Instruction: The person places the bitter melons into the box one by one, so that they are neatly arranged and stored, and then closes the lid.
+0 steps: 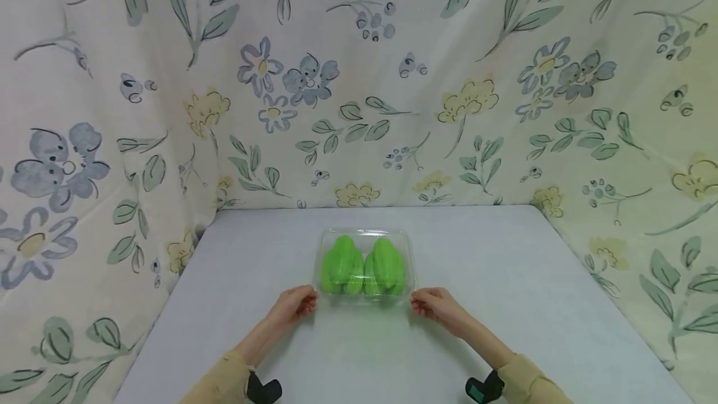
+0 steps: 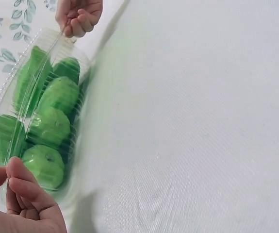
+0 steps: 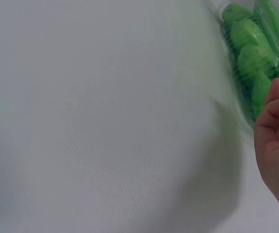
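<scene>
A clear plastic clamshell container [image 1: 413, 267] rests on the table in the head view, its lid over several bright green, lobed fruits or vegetables [image 1: 341, 262]. Their exact kind is hard to tell. At the container's near left corner my left hand [image 1: 294, 305] pinches the rim between thumb and fingers. My right hand [image 1: 437, 308] pinches the near right corner in the same way. In the left wrist view both hands hold the rim edge at opposite ends. The right wrist view shows curled right fingers [image 3: 274, 109] beside the container, with the thumb out of frame.
A white cloth-covered table [image 1: 493, 267] lies under the container. Behind it and at both sides hangs a curtain [image 1: 359, 142] printed with leaves and flowers. Dark wrist devices [image 1: 263, 388] sit at both sleeve cuffs.
</scene>
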`<state>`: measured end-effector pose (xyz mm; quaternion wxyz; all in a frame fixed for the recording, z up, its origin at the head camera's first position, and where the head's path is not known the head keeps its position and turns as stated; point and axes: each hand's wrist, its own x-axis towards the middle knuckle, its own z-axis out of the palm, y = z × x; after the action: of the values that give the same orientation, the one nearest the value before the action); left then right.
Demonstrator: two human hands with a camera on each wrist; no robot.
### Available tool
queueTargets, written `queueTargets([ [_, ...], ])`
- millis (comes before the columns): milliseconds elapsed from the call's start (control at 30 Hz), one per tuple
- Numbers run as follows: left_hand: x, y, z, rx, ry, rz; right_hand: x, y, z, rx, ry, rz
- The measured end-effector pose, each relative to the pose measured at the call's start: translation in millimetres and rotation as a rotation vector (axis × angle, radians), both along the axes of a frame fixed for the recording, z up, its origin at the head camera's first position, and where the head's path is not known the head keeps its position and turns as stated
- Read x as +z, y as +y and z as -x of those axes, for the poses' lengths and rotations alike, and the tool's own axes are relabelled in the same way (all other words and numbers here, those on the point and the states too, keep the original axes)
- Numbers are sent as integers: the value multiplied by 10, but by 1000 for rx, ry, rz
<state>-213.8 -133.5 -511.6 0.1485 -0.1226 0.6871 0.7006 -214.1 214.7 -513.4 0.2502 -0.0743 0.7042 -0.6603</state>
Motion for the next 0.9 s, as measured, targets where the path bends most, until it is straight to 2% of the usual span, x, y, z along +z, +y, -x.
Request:
queueTargets([
  [100, -19, -20, 24, -25, -38, -72, -8, -2, 8, 1, -16, 18],
  [233, 34, -123, 36, -140, -65, -182, 0, -25, 15, -14, -39, 22],
  [333, 91, -197, 44, -237, -70, -195, 7, -32, 5, -48, -51, 13],
  [433, 131, -222, 55, -275, -81, -156, 0, -27, -3, -73, -58, 6],
  [533, 144, -209, 68, -278, -82, -142, -9, -21, -5, -82, -60, 8],
  [667, 116, -180, 86, -263, -33, -171, -34, -32, -6, -92, -56, 13],
  [767, 77, -159, 97, -229, 14, -175, -54, -41, -6, -98, -53, 10],
  [900, 40, -124, 104, -151, 23, -143, -68, -54, 6, -101, -57, 9],
])
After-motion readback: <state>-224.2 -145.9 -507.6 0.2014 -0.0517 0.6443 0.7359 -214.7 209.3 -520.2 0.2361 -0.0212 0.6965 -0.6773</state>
